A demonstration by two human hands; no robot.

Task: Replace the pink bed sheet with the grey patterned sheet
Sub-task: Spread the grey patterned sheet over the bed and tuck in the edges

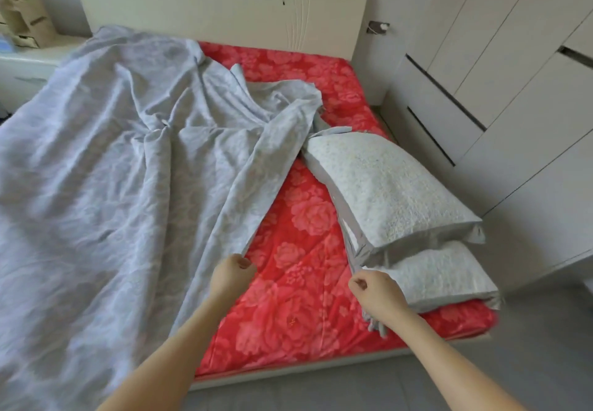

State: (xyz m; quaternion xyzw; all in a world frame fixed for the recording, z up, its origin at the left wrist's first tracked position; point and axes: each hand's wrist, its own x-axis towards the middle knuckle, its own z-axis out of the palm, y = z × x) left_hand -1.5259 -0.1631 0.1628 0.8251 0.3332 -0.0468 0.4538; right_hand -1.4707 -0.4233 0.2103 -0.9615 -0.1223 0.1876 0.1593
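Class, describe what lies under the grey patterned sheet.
Pink floral sheet shows at its edge, running beneath the grey patterned sheet; whatever else lies under it is hidden.

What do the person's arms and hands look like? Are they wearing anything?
The left arm and right arm are bare right to the picture's edge, so no sleeves show. The left hand and right hand wear no gloves, and I see no watch, bracelet or rings.

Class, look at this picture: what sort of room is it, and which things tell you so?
Most likely a bedroom: a headboard, two stacked pillows on the bed, and wardrobe doors alongside.
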